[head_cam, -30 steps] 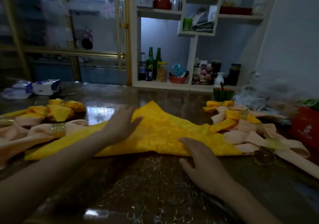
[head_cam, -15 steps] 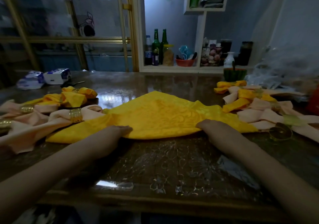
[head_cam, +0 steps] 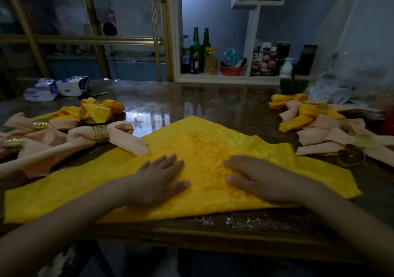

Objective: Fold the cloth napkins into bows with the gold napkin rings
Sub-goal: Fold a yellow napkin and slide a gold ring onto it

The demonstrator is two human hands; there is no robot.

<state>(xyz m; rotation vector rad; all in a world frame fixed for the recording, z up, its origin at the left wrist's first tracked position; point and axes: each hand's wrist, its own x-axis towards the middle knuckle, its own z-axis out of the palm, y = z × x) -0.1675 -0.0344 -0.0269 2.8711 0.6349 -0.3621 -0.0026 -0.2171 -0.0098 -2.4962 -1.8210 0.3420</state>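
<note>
Both hands now lie flat on the yellow napkin, fingers straight and gripping nothing; the left hand and the right hand press side by side on the middle of the cloth. Half a second ago they sat at its near edge with the fingers curled at the hem; they have since come forward onto the fabric, which I read as smoothing a fold just made (whether a new layer was turned over, the dim light does not let me say). The napkin is spread on the counter in front of the person, its point away from them and its long edge along the counter's near rim; its left part lies just under a finished peach bow cinched by a gold ring. A yellow bow sits behind that one; more folded napkins lie to the right, with a loose ring beside them. This cloth seems early in its folding; narrowing it into a band and ringing it remain.
</note>
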